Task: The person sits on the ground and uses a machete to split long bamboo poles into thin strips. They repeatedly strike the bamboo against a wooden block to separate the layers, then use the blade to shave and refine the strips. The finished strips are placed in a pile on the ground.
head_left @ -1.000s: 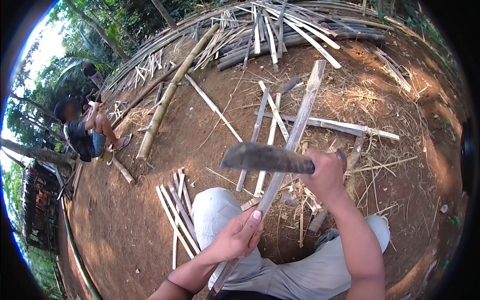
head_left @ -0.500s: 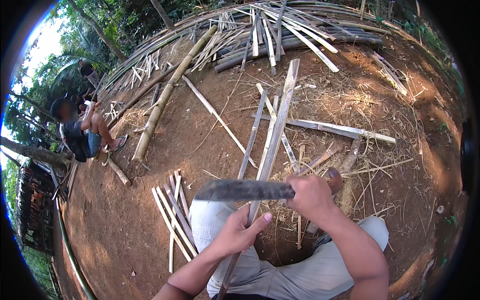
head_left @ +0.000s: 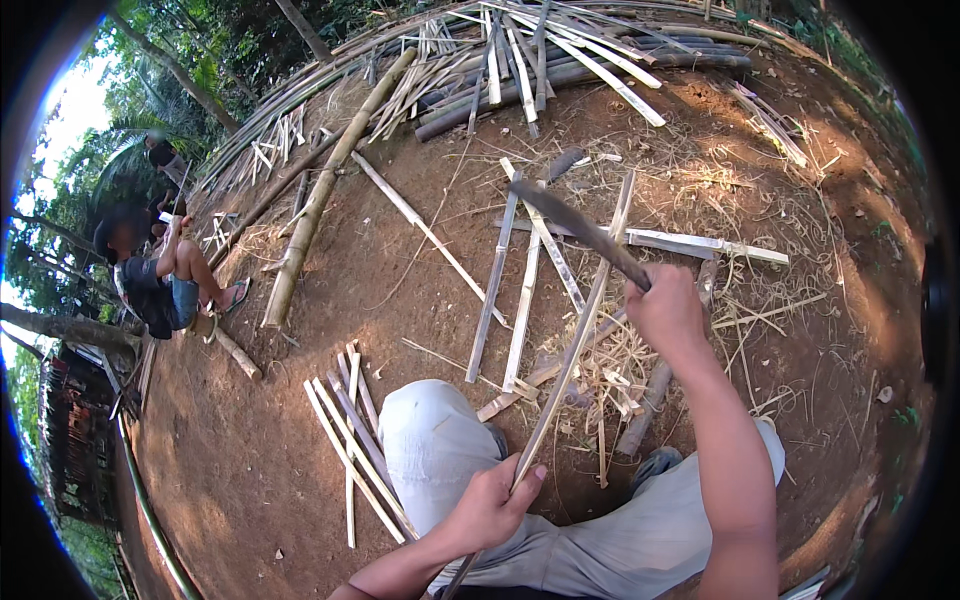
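Note:
My left hand (head_left: 495, 505) is closed around a long, narrow split bamboo strip (head_left: 597, 290) near its lower part. The strip slants up and away to the right between my knees, its edge turned toward me. My right hand (head_left: 665, 312) grips the handle of a machete (head_left: 580, 226), whose dark blade points up and to the left, crossing near the strip's far end. Whether blade and strip touch, I cannot tell. Below the blade lie loose bamboo pieces (head_left: 524, 320) and a heap of pale shavings (head_left: 618, 385), beside a short log (head_left: 648, 408).
Left of my knee rests a bundle of split strips (head_left: 350, 450). A long bamboo pole (head_left: 335, 200) lies farther off, and a large pile of poles and strips (head_left: 560, 75) spreads across the back. At the far left a person (head_left: 165, 280) sits low, with others behind.
My right hand has raised the machete up and away to the right, its blade now tilted. The strip in my left hand has turned edge-on, and its far end has shifted right and lower.

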The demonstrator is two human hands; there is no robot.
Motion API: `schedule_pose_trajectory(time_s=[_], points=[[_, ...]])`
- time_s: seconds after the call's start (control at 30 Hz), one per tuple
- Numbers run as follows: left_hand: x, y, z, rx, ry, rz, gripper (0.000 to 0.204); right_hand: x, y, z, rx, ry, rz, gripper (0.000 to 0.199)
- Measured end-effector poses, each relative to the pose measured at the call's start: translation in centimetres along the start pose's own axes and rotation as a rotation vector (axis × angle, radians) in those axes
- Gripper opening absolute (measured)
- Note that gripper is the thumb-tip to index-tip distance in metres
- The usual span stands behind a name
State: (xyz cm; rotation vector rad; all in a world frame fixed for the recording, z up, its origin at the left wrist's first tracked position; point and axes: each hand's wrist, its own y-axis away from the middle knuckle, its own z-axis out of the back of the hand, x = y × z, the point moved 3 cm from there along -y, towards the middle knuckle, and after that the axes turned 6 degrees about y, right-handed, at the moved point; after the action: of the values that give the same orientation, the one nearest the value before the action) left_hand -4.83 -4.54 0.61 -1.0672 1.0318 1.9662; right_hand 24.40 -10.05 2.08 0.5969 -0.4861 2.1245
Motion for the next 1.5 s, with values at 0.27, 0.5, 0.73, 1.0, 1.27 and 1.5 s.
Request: schedule_pose_trajectory(time_s=[0.27,0.5,0.73,1.0,1.27,1.5], points=[[1.5,-2.8,1.3,0.147,0.695,0.271,0.031,3.8,7.0,-6.1,0.305,0.142,0.414,0.011],[3.0,-2.7,2.1,0.069,0.427,0.167,0.036,3.6,5.9,-6.9,0.188,0.092,0.479,0.008],[2.8,0.7,0.5,0.375,0.565,0.197,0.035,-3.9,-4.6,-2.2,-0.056,-0.05,-0.321,0.013],[4.2,-2.6,4.7,0.396,1.012,0.273,0.035,-6.0,-4.1,-3.7,0.097,-0.406,-0.257,0.027],[0.9,-6.6,6.5,0.301,0.843,0.178,0.042,-0.8,2.0,-7.4,0.679,-0.819,-0.546,0.011],[-0.1,-8.2,7.2,0.19,0.754,0.192,0.024,-2.9,6.7,-10.8,0.739,-0.849,-0.664,0.022]])
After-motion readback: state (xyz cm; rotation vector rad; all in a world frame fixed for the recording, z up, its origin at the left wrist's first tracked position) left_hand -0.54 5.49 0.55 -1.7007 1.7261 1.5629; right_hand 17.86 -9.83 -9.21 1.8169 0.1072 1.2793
